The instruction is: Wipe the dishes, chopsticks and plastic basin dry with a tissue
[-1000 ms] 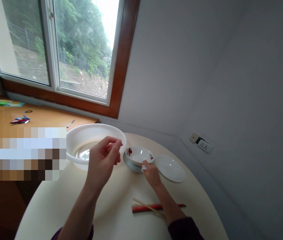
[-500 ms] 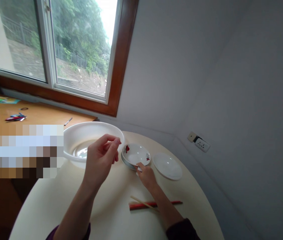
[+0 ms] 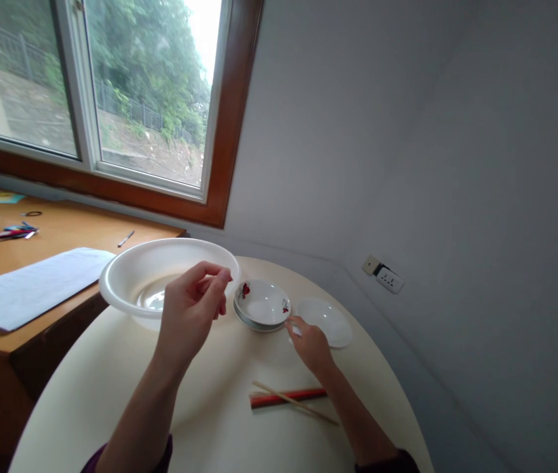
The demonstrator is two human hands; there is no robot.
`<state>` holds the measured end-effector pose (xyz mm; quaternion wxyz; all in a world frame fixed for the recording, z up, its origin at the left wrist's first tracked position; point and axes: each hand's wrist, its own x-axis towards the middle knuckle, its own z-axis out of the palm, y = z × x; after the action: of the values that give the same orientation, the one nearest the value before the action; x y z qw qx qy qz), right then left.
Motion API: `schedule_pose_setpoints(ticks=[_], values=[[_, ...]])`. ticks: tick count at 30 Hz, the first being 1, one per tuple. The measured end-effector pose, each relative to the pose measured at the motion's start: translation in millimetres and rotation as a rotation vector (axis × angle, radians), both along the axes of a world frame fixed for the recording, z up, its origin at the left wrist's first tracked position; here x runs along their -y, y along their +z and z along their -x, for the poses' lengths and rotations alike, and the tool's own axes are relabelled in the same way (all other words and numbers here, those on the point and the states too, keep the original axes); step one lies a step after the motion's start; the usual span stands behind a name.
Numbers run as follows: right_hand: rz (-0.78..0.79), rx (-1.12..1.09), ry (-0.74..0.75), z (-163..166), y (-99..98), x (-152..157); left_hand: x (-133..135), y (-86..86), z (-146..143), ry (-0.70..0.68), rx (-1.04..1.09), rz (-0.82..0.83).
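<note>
My left hand [image 3: 192,305] is raised in front of the white basin [image 3: 111,289], its fingers curled and thumb pressed to the index finger; nothing shows in it. My right hand [image 3: 313,345] is closed on a small white piece [image 3: 297,331], mostly hidden by the fingers, so its kind is unclear. Its fingertips are by the right edge of a white bowl with red flowers [image 3: 263,303]. That bowl sits on another dish [image 3: 259,326], of which only the rim shows. Behind the right hand lies a white plate [image 3: 330,322], partly covered by it.
Red chopsticks [image 3: 283,398] and pale wooden chopsticks [image 3: 303,407] lie crossed on the round table [image 3: 219,420], partly beside my right forearm. At left, a wooden desk [image 3: 66,233] bears white paper [image 3: 37,282], pens [image 3: 15,231] and a single pen [image 3: 125,238]. A wall socket [image 3: 390,280] is at right.
My right hand has moved right, from the bowl's front edge to beside its right edge and before the plate. The left hand keeps its pose. The view has shifted slightly.
</note>
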<state>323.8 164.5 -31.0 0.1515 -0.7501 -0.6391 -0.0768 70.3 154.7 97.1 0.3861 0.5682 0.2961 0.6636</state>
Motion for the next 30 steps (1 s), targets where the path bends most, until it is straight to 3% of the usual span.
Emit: schedule_pose_setpoints(ticks=[5,13,20,30], values=[[0.207,0.011,-0.186,-47.9,10.1,19.2,2.0,1.4,-1.9,-0.01,-0.007,0.017],[0.237,-0.038,-0.259,-75.0,-19.9,33.4,3.0,1.6,-4.4,-0.012,-0.024,0.009],[0.075,-0.162,-0.233,-81.4,-30.7,30.7,5.4,-0.2,-2.4,0.011,-0.025,-0.004],[-0.285,-0.522,-0.115,-91.5,-4.2,35.8,4.6,-2.9,-6.1,0.044,0.07,-0.052]])
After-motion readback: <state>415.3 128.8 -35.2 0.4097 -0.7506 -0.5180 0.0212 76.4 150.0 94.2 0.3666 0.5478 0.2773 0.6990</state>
